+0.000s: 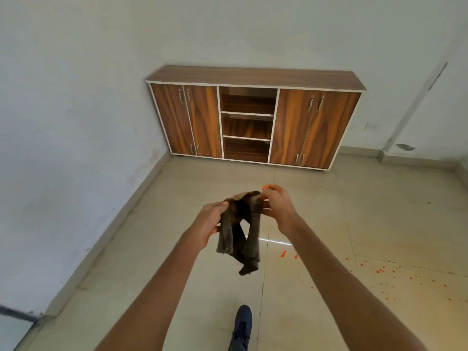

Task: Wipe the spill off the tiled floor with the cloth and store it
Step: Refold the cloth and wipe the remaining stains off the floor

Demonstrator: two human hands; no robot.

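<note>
A dark brown cloth (239, 234) hangs in the air in front of me, held up by both hands at its top edge. My left hand (211, 221) grips the cloth's left side. My right hand (277, 206) pinches its upper right corner, and orange stain shows on the fingertips. The spill (379, 271) is a scatter of orange-red drops on the beige tiled floor (177, 287), below and to the right of the cloth, reaching toward the right edge of the view.
A low wooden cabinet (253, 77) stands against the far wall, with shut doors on both sides and open shelves (247, 125) in the middle. White walls close the corner at left. My dark blue shoe (241, 325) is on the floor below the cloth.
</note>
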